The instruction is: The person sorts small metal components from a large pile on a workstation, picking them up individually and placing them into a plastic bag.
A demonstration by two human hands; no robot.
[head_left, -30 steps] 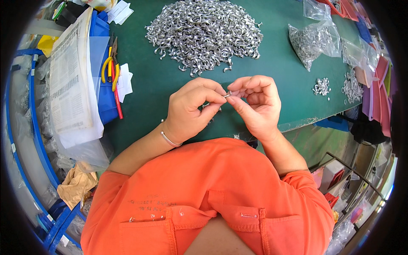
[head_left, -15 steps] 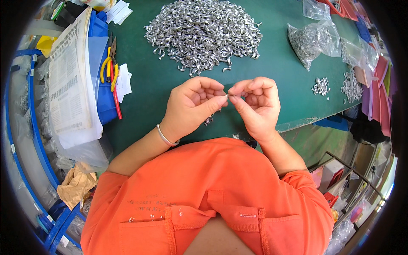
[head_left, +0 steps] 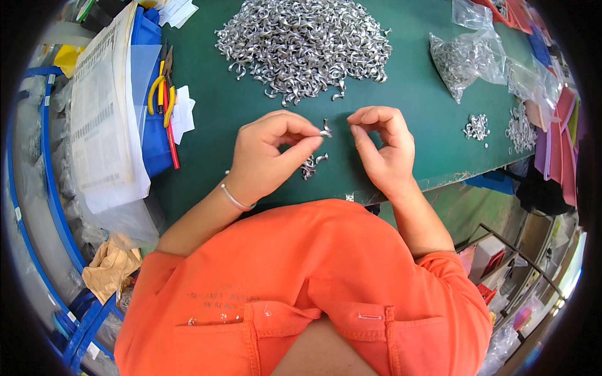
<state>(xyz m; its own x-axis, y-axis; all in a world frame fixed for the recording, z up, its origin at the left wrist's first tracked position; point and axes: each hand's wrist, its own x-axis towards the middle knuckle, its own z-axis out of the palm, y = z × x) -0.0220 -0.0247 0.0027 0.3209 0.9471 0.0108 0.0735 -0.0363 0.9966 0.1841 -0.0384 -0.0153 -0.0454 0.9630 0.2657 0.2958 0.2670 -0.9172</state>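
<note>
My left hand [head_left: 266, 150] pinches a small curved silver metal piece [head_left: 326, 133] between thumb and forefinger. A short way to its right, my right hand [head_left: 385, 150] has thumb and forefinger brought together; what lies between those tips, if anything, is too small to make out. The two hands are apart above the green table. Under the left hand's fingertips lies a small cluster of curved metal pieces [head_left: 308, 167], partly hidden by that hand. Beyond both hands spreads a big heap of similar curved silver pieces [head_left: 304, 47].
At the left, yellow-handled pliers [head_left: 168, 103] and a red pen [head_left: 172, 147] lie by a blue bin [head_left: 157, 147] and printed sheets [head_left: 103, 113]. On the right are a filled plastic bag [head_left: 464, 59], a small pile of rings [head_left: 476, 126] and another metal pile [head_left: 520, 130].
My hands have separated from where their fingertips met. The left hand moved left, keeping a metal piece, and the small cluster below shows more. The view has shifted slightly.
</note>
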